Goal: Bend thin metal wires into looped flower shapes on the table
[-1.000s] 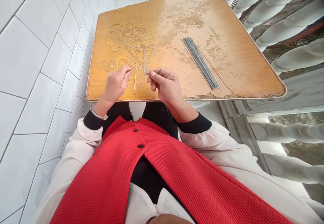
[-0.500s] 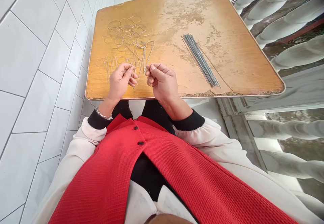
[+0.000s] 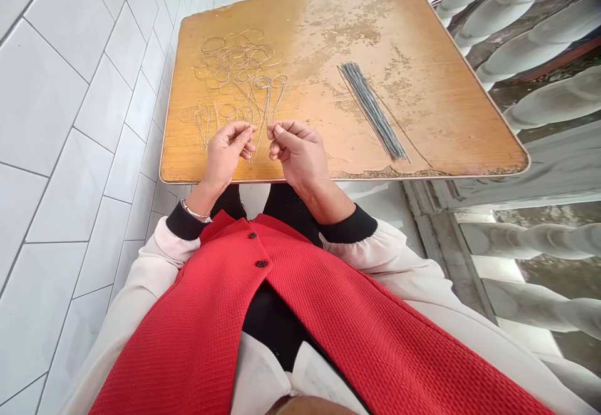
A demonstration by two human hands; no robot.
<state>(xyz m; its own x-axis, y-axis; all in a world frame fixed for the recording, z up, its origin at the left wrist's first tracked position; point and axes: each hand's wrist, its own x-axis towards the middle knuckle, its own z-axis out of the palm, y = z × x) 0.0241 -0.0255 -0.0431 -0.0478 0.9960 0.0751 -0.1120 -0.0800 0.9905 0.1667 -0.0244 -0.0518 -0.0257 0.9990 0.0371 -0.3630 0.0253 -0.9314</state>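
Observation:
At the near edge of the table, my left hand (image 3: pixel 228 152) is closed, thumb and fingertips pinched on a thin metal wire that is hard to trace against the table. Facing it a short gap away, my right hand (image 3: pixel 300 152) pinches the wire too, its other fingers curled. Just beyond my fingers lie several bent wires (image 3: pixel 269 92) with looped tops and long straight legs. Farther back on the left spreads a tangle of curled wire loops (image 3: pixel 239 58). A bundle of straight grey wires (image 3: pixel 373 111) lies to the right of my right hand.
The worn wooden table (image 3: pixel 319 39) has peeling patches and a chipped front edge. A white tiled wall (image 3: pixel 79 108) runs close along the left. A balustrade of pale posts (image 3: pixel 530 27) stands on the right. One single wire (image 3: pixel 413 143) lies apart beside the bundle.
My two hands have come slightly closer together, the left shifting right and the right shifting a little left. The wires on the table lie as before.

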